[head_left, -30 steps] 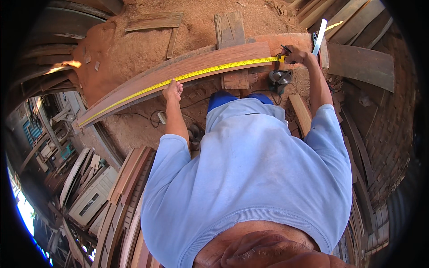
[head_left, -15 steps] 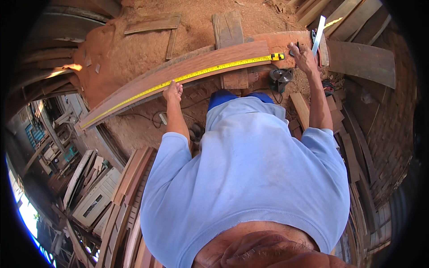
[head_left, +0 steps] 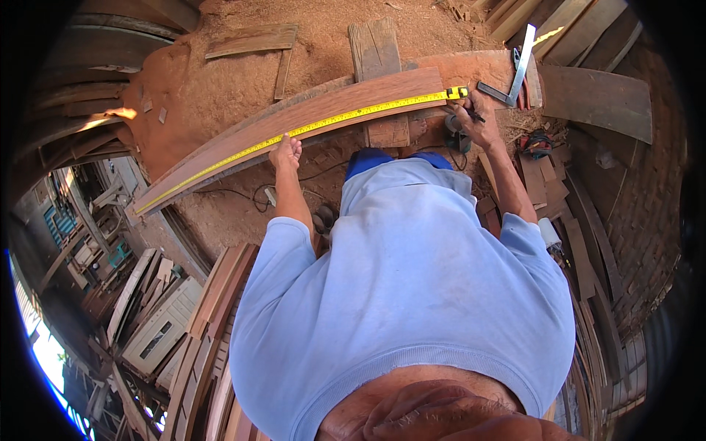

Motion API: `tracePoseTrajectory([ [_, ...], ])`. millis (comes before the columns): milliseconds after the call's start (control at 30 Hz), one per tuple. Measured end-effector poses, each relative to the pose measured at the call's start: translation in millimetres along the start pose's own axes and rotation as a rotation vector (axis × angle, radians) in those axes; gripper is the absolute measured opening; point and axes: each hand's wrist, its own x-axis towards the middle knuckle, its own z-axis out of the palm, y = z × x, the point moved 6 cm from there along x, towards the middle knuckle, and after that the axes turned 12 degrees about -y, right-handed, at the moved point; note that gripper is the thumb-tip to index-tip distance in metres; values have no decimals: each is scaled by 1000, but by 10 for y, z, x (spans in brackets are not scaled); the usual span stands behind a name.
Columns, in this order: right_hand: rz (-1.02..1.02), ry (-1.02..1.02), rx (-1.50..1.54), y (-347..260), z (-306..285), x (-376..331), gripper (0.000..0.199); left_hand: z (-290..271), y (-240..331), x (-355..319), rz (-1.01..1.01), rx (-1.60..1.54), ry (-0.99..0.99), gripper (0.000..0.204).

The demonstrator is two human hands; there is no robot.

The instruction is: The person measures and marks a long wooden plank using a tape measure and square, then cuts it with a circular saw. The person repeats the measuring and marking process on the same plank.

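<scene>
A long reddish-brown wooden board lies across in front of me, with a yellow tape measure stretched along its near edge. My left hand grips that edge, one fingertip by the tape's blade. The yellow-and-black tape case rests at the board's right end. Close below the case is my right hand, fingers curled around a thin dark pen-like stick. Whether those fingers also touch the case I cannot tell. Further right lies a try square with a dark handle and silver blade.
Beneath the board lie a wider plank and a thick wooden block. Pliers sit by the square. A dark power tool is below the board's right end. Stacked planks stand at lower left; sawdust covers the ground.
My right hand has moved left and down from the try square to beside the tape case, uncovering the square's handle. My left hand, the board and the tape have stayed nearly in place.
</scene>
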Motion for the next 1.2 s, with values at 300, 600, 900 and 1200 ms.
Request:
tracePoseTrajectory([
  [300,-56,0,266,118,363,96,18,-23,-7,7,-7,-3,6,26],
  [600,36,-44,92,179,382,207,22,-48,-13,71,-16,8,1,26],
  [900,36,-61,58,174,375,242,22,-38,-7,42,-4,-3,-20,26],
  [1200,50,-28,190,433,525,255,22,-29,30,-13,11,19,-10,27],
])
